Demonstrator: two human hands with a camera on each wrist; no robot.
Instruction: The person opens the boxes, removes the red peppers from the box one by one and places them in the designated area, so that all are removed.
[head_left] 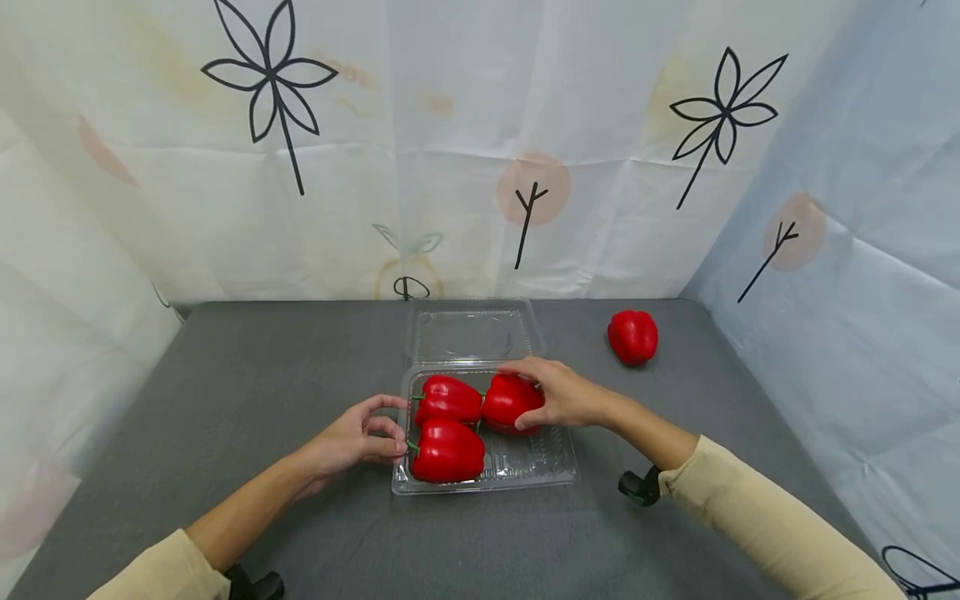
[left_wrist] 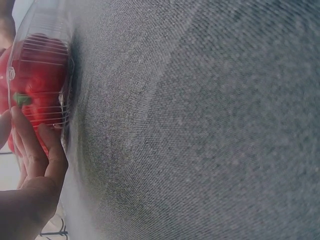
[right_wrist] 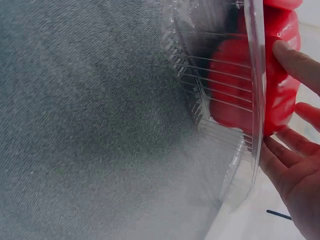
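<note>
A clear plastic clamshell container [head_left: 525, 479] lies with its lid [head_left: 472, 333] folded back toward the wall. Inside, one red bell pepper [head_left: 450, 400] sits at the back left and another bell pepper [head_left: 448, 452] at the front left, green stems pointing left. My right hand [head_left: 558, 393] grips a third bell pepper [head_left: 508, 402] from the right, toward the back of the tray. In the right wrist view, the thumb [right_wrist: 295, 60] presses one side and fingers curl round the other. My left hand [head_left: 360, 437] holds the container's left rim, with fingers [left_wrist: 32, 150] against the outer wall.
A further red bell pepper [head_left: 633, 337] stands on the grey cloth-covered table [head_left: 300, 367] at the back right. Printed white curtains [head_left: 465, 150] rise behind the table and along both sides. Dark wrist straps [head_left: 640, 487] sit at the sleeve ends.
</note>
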